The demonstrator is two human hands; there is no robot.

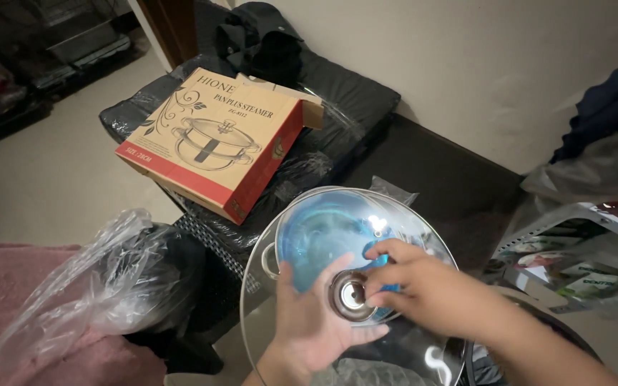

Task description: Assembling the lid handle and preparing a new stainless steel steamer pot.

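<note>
You hold the glass lid [345, 286] flat between both hands. Your left hand [309, 325] is open under it. Your right hand [416, 286] pinches the round knob [350, 294] in the middle.

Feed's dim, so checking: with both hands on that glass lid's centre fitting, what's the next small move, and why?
Probably steady the glass lid with the left hand while the right hand turns the metal centre fitting: right fingertips already pinch it, the left palm backs it.
</note>
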